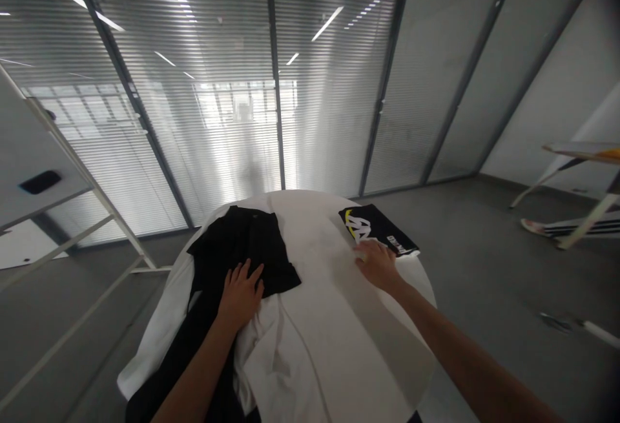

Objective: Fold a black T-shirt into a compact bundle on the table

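My left hand (241,295) lies flat, fingers spread, on a loose black garment (242,248) spread over the left part of a round table covered in white cloth (320,294). My right hand (376,263) reaches to the table's far right and touches the near edge of a folded black shirt with a white and yellow print (375,228). A white garment (271,352) lies crumpled beneath and beside my left forearm. Neither hand grips anything that I can see.
A glass wall with blinds (271,87) stands close behind the table. A white frame rack (72,203) is at the left. At the right stand a white folding table (581,152) and a striped item on the grey floor (571,226).
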Tool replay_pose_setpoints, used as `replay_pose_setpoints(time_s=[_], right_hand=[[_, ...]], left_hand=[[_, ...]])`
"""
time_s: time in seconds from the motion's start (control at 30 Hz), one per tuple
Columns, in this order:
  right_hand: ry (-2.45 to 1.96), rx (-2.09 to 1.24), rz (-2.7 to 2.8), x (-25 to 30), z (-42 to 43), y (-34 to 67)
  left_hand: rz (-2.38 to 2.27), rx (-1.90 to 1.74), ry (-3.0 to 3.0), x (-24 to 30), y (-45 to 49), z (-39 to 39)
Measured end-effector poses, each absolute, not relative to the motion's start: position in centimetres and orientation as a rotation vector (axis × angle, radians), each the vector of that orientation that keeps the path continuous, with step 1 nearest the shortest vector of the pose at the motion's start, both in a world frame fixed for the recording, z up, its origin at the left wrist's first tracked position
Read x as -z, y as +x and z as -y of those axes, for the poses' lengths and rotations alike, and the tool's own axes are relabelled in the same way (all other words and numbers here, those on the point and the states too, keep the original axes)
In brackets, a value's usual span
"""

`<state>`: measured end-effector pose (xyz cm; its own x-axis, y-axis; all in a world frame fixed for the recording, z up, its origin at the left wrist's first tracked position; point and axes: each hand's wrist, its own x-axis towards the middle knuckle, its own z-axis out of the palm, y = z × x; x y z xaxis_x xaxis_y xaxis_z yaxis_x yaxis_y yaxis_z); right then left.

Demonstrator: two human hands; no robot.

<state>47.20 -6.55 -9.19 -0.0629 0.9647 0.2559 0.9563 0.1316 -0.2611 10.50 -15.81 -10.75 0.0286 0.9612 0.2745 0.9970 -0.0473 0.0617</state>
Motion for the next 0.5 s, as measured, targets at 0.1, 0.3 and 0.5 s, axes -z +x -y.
replay_pose_setpoints(time_s=[0.1, 0.3, 0.5], right_hand=[[-1.666, -0.556, 2.128, 8.3, 8.5, 43.9], [-1.473, -0.844, 2.303, 5.3, 9.5, 38.1], [-1.652, -0.547, 2.388, 6.5, 10.0, 33.7]], left_hand=[[2.067, 0.404, -2.129, 10.4, 10.7, 15.9], [2.155, 0.622, -2.141, 8.4, 13.7, 15.8], [2.213, 0.693, -2.148, 8.5, 16.5, 15.8]])
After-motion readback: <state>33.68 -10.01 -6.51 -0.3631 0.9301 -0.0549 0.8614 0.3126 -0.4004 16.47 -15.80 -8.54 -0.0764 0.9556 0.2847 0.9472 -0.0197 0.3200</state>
